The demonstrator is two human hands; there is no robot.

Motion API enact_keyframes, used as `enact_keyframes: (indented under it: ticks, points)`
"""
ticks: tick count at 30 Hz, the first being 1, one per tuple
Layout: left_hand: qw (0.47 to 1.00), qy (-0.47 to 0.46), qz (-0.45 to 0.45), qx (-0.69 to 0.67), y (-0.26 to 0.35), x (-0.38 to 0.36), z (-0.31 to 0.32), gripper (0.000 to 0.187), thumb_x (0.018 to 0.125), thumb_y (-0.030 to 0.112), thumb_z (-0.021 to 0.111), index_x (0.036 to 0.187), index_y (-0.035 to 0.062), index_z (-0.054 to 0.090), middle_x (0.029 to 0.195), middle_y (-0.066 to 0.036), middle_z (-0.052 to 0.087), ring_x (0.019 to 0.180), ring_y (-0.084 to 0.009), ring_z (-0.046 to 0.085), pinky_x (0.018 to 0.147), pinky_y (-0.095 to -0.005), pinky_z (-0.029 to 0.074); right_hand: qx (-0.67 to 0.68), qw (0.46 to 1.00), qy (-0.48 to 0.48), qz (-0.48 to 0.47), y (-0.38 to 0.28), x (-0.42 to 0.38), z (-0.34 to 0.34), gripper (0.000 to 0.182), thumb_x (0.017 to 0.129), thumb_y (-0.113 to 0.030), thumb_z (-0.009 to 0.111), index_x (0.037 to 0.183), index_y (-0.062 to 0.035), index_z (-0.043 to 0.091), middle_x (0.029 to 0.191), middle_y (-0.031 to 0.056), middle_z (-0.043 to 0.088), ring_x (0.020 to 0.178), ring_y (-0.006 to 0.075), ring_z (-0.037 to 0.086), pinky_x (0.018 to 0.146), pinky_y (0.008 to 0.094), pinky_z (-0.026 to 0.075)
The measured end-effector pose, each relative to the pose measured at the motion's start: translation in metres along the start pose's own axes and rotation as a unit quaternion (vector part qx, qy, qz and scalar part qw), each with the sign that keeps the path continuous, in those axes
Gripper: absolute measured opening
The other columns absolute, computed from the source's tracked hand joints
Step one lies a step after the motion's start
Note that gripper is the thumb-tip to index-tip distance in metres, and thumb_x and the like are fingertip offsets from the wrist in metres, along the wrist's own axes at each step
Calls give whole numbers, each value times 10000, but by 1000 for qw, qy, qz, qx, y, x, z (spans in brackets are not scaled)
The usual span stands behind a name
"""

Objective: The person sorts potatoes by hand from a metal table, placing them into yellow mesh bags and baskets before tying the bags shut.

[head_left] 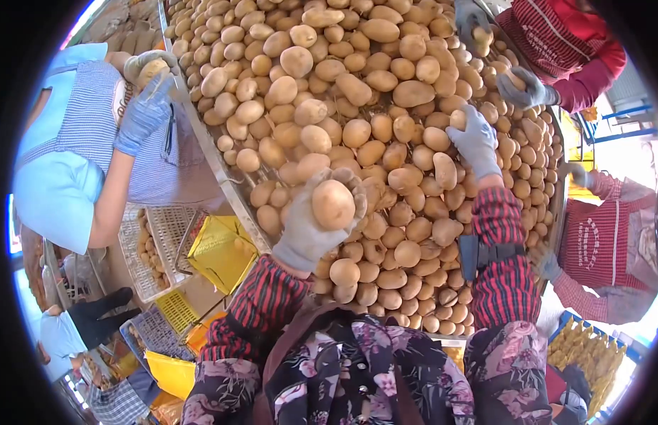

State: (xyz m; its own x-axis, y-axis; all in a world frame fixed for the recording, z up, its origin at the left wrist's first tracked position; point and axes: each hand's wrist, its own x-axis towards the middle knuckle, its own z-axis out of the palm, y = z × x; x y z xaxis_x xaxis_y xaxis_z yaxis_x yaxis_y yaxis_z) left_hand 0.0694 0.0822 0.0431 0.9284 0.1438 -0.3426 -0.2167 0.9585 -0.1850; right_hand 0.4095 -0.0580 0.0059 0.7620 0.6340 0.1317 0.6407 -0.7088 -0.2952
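"Grey gloves on both those hands, from where I'm standing. What's in the left hand (301, 230)?"

"One big potato (333, 205), sitting in the palm over the near left part of the heap (296, 61). That grip is closed round it, thumb and fingers curled up its sides."

"And the right hand (478, 139)?"

"Farther out, over the heap, fingertips at a smaller potato (458, 119). The grip looks narrow there, but I can't tell whether it has hold or only touches."

"How would the big one handle?"

"Firm and stiff, I'd say, with a bit of weight. Not fragile, though a hard knock could bruise it. The rounded skin might slip on the glove, so I'd take it round the widest part, palm beneath. For the little one, thumb and fingertips on opposite sides would do."

"Anything you can't make out?"

"The underside of the big one, since the glove covers it. The heap hides most of the worktop, but its metal rim (226, 188) shows along the left. Beyond that rim, a co-worker's blue-gloved hand (143, 117) partly covers another potato (155, 71). Off to the right, the dark round border cuts into a person in a red apron (591, 244), and I can't read the lettering properly."
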Motion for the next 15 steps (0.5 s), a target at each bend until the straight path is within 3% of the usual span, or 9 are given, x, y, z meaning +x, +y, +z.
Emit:
enact_keyframes:
  ticks: [2, 3, 4, 5, 7, 10, 12, 14, 15]
  points:
    - [998, 56, -6, -36, -2, 7, 3, 378, 1015, 352, 532, 1135, -3, 579, 1028, -149, 636, 1018, -296, 623, 910, -424, 541, 140, 990, -7, 18, -13, -28, -28, 542, 802, -303, 729, 1269, -81, 567, 1148, 161, 655, 1081, 325, 626, 945, 425, 487]
    - [998, -23, -2, 52, 0, 12, -4, 418, 1023, 391, 511, 1139, -5, 579, 997, -136, 638, 990, -292, 630, 904, -420, 544, 393, 918, -37, 49, -15, -45, -39, 488, 841, -267, 697, 1262, -58, 566, 1155, 156, 654, 1086, 303, 628, 925, 405, 505]
    - [999, -18, -8, 46, -1, 16, -1, 418, 1023, 391, 511, 1139, -5, 579, 997, -136, 638, 990, -292, 630, 904, -420, 544, 618, 780, -57, 80, -17, -62, -48, 436, 880, -231, 665, 1256, -35, 566, 1161, 152, 652, 1090, 281, 629, 906, 384, 524]
    - [999, -20, -1, 35, -4, 17, 6, 434, 1026, 411, 498, 1130, -2, 578, 993, -132, 641, 994, -289, 632, 902, -421, 548, 614, 782, -56, 94, -23, -82, -53, 436, 880, -231, 665, 1256, -35, 566, 1161, 152, 652, 1090, 281, 629, 906, 384, 524]
    - [1000, -9, -12, 18, -16, 10, -1, 450, 1030, 431, 484, 1120, 0, 577, 989, -128, 644, 999, -287, 633, 899, -421, 552, 800, 547, 18, 244, -33, -122, -59, 309, 938, -187, 613, 1182, 2, 590, 1086, 137, 662, 1007, 255, 656, 821, 364, 560]
    - [980, -52, -10, 193, -9, -3, -18, 475, 1044, 413, 457, 1119, -23, 629, 1149, -165, 632, 1104, -275, 618, 934, -409, 555, 855, 478, -12, 201, 3, -169, -20, 279, 969, -207, 583, 1157, -1, 596, 1022, 149, 671, 902, 264, 673, 764, 392, 578]
    - [965, -71, -14, 252, -16, -12, -20, 486, 1049, 406, 447, 1119, -31, 647, 1202, -177, 627, 1138, -272, 612, 946, -404, 556, 831, 497, 14, 248, -9, -196, -26, 298, 991, -273, 567, 1133, -15, 604, 980, 144, 677, 835, 259, 675, 713, 377, 575]
    - [934, 20, -100, 342, -27, -29, -14, 475, 1047, 339, 456, 1296, -50, 566, 1274, -187, 592, 1237, -300, 566, 956, -405, 556, 891, 413, -21, 189, -29, -214, -31, 315, 1006, -274, 536, 1147, -3, 610, 1003, 136, 684, 846, 223, 668, 741, 313, 561]
    - [932, 44, -139, 332, -36, -34, -9, 548, 1028, 316, 444, 1460, -19, 400, 1413, -216, 519, 1220, -347, 581, 924, -447, 583, 890, 413, -15, 191, -53, -222, -42, 315, 1006, -274, 536, 1147, -3, 610, 1003, 136, 684, 846, 223, 668, 741, 313, 561]
